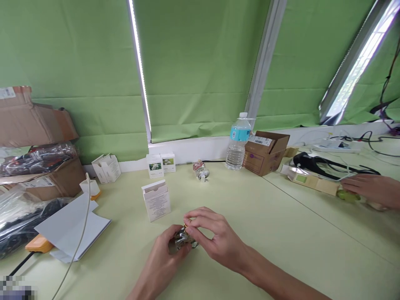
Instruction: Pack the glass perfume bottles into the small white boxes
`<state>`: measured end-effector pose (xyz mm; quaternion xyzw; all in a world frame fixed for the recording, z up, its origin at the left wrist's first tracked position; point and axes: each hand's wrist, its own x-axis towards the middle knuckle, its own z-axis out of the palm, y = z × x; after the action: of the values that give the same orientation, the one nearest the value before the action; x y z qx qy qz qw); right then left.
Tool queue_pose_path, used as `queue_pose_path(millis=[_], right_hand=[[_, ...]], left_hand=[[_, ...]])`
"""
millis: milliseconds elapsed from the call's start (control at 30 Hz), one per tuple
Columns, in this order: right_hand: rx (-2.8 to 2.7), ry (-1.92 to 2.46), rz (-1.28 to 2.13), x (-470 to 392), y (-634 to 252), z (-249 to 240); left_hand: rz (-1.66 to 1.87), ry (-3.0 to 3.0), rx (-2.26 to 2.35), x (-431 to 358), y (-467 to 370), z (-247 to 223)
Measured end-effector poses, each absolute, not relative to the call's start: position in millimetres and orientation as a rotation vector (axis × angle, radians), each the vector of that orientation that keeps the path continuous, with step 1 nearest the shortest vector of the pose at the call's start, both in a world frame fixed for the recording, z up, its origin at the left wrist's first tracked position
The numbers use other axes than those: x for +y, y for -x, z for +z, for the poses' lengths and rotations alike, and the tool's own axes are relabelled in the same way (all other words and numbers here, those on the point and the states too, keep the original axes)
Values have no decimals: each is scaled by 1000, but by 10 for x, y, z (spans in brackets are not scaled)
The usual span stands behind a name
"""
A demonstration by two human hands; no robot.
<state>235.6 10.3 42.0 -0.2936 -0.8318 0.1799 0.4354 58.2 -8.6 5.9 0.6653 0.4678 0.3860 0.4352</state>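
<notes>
A small ornate bottle of clear, shiny glass is held low over the near part of the table. My left hand is closed around its side, with the thumb in front. The fingertips of my right hand pinch together at the bottle's upper end, where a bit of gold shows. Those fingers hide most of that end. Just behind my hands stands an open white printed carton. Farther back, a second small glass bottle with a pinkish part is on the table.
White flower-picture boxes, a water bottle and a brown carton line the back. Cardboard boxes, white papers and a cable lie left. At right, another person's hand touches a green object near black glasses.
</notes>
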Motion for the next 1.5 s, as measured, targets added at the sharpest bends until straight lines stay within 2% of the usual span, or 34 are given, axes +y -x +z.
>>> queue_pose_path(millis=[233,500,733,833,1033,1233,1500], right_hand=[[-2047,821,530,70,-2330,446],[-2123,876,413,135,-2476,385],[-2262,1040,531,157,-2504,393],[-2293,1103,592,147,-2486,408],[-2369,1138,560,150,-2457,375],[-2363,1122,538,151,-2464,349],[-2367,1088,527,150,-2476,367]], left_hand=[[952,-1660,1157,-84,-590,69],[929,-1772,1325,-116,-330,263],[1470,-1829,1712,2,-70,337],[1549,-1868,1838,57,-8,296],[1475,-2083,1833,186,82,370],[1225,-2201,1725,441,88,553],[1236,-2138,1609,439,80,422]])
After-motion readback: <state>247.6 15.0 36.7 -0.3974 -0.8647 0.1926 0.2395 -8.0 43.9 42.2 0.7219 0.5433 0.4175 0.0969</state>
